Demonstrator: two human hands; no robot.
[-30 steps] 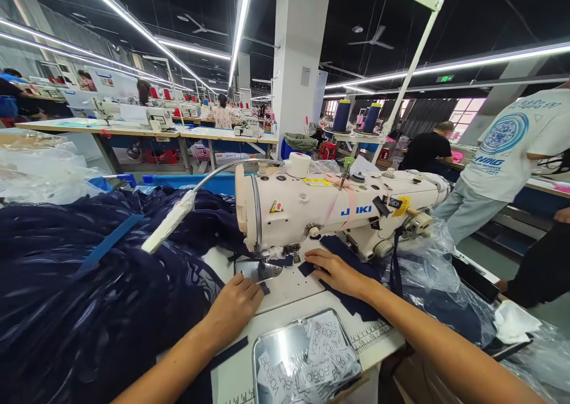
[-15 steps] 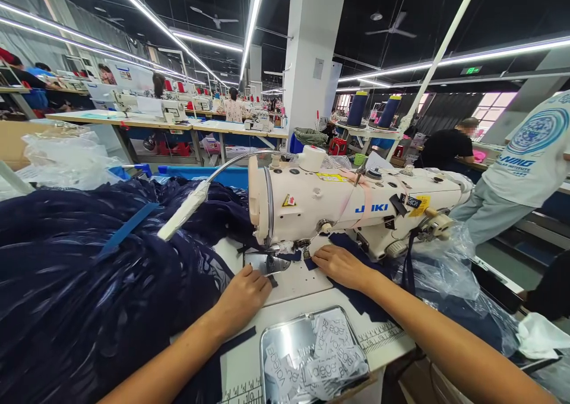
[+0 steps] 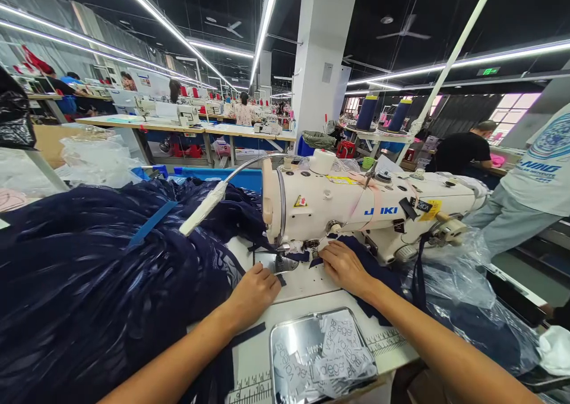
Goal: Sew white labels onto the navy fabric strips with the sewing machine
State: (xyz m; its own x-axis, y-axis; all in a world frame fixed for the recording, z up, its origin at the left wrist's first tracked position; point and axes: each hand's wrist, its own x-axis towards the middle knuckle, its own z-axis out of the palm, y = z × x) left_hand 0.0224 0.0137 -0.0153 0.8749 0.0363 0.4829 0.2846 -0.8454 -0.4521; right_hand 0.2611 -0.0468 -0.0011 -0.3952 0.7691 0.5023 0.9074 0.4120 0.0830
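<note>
A white JUKI sewing machine [image 3: 312, 205] stands in front of me. My left hand [image 3: 255, 291] rests left of its metal needle plate [image 3: 289, 264], fingers curled and closed on a narrow navy fabric strip [image 3: 252, 334], whose end shows below the hand. The grip itself is mostly hidden. My right hand [image 3: 346, 267] lies under the machine arm, fingers bent together on a piece of navy fabric [image 3: 316, 262] close to the thread tension spring. More navy cloth [image 3: 378, 312] lies beneath my right wrist.
A metal tray [image 3: 278, 335] of white printed labels [image 3: 332, 365] sits at the table's front edge. A big heap of navy garments [image 3: 111, 291] covers the left side. A lamp [image 3: 203, 208] leans over it. Clear plastic [image 3: 449, 267] lies right; a person [image 3: 529, 178] stands beyond.
The whole view has shifted, so the machine and both hands appear further right. My hands stay in nearly the same places at the machine; the right fingers have shifted slightly on the fabric.
</note>
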